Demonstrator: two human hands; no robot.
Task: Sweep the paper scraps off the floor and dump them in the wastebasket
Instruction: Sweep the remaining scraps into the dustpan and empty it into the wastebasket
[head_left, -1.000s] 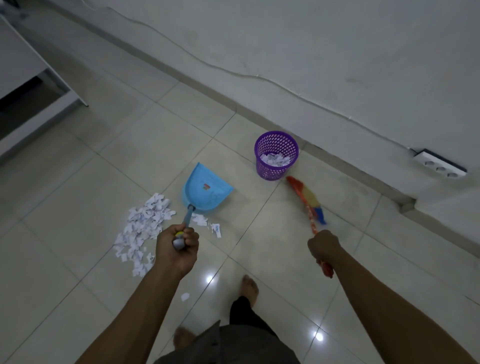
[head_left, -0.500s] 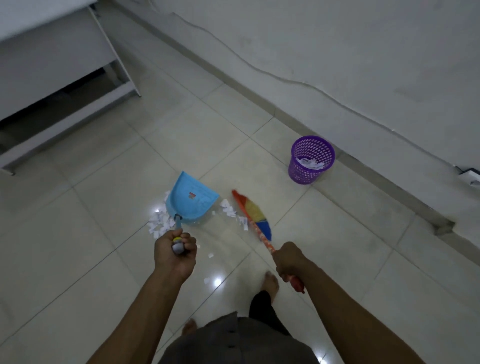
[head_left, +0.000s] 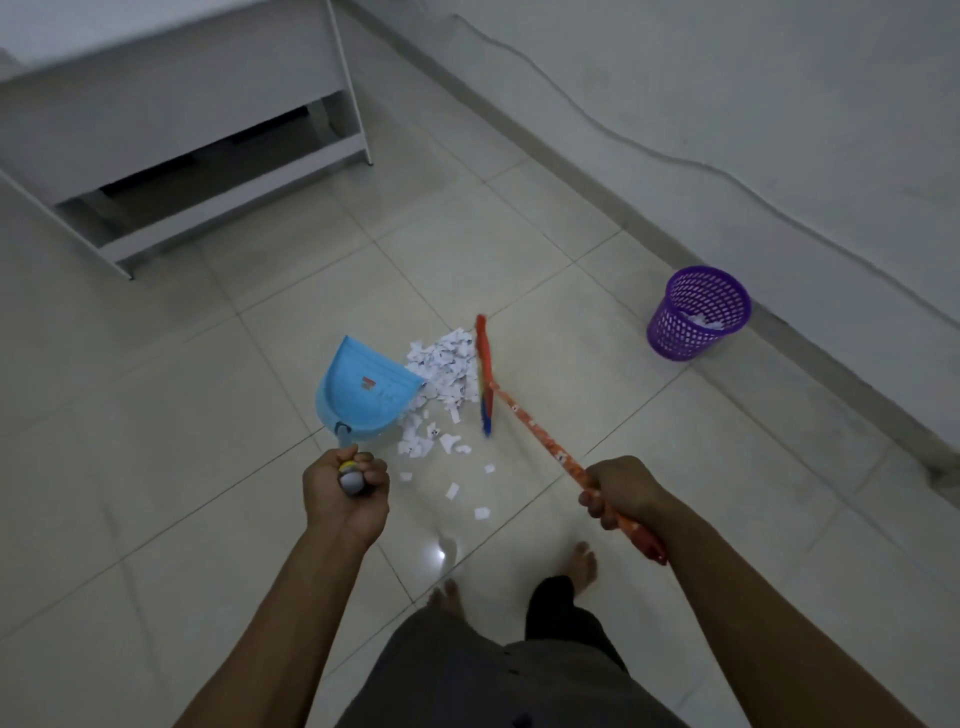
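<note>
Nearest are the person's two bare feet (head_left: 584, 564) on the pale tiled floor (head_left: 156, 415), with a bright glint of light on the tile just ahead of them. A little farther out, the left grip (head_left: 347, 488) is closed in a fist around the grey, yellow-banded end of a dustpan handle, knuckles up. To its right, the right grip (head_left: 621, 491) is wrapped around the orange patterned stick of a broom (head_left: 540, 436), whose red end pokes out behind the hand, toward the person. Between the two grips and just beyond them, a few loose bits of white paper (head_left: 452, 491) lie apart on the tile. Farther on, the blue dustpan (head_left: 363, 395) sits to the left with its open edge turned right, against the main heap of paper scraps (head_left: 447, 369); a small red label shows on its inner face. The scraps are bunched between that edge and the broom head (head_left: 484, 374), which stands edge-on at the right side of the heap, touching it, its bristles running from red at the far end to blue at the near end. Well apart, far to the right, a purple mesh wastebasket (head_left: 698, 312) stands upright close to the foot of the wall, with some white paper already inside. A thin cable (head_left: 727, 176) runs along the wall above it. At the far left stands a pale table (head_left: 182, 104).
</note>
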